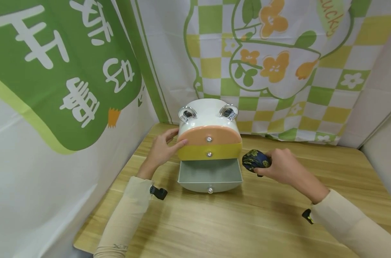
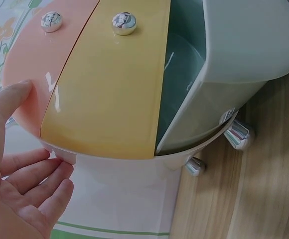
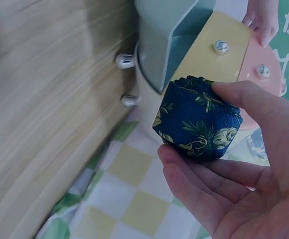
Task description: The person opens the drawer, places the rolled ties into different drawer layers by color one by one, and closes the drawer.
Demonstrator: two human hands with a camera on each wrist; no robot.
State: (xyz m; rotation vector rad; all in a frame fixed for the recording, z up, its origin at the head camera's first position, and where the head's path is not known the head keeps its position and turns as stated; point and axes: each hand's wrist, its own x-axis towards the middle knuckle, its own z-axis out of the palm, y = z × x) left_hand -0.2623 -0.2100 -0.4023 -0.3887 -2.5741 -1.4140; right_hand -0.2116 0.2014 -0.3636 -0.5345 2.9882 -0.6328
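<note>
A frog-faced drawer box [image 1: 208, 113] stands on the table, with an orange-pink top drawer [image 1: 202, 134], a yellow middle drawer [image 1: 195, 152] and a grey-green bottom drawer [image 1: 210, 185] pulled out. Nothing shows inside the bottom drawer from the head view. My left hand [image 1: 161, 150] rests at the box's left side, its thumb touching the top drawer's front and its fingers [image 2: 50, 181] against the side. Right of the box, my right hand [image 1: 284, 165] holds a small, dark blue, many-sided fabric thing [image 3: 199, 119] with yellowish flowers and a scalloped edge, between thumb and fingers.
The wooden table [image 1: 189, 229] spreads in front and to both sides. Behind the box hangs a checked cloth [image 1: 257, 114] with flowers. A green and white printed cloth [image 1: 95, 139] lines the left side. The box stands on silver feet [image 2: 239, 134].
</note>
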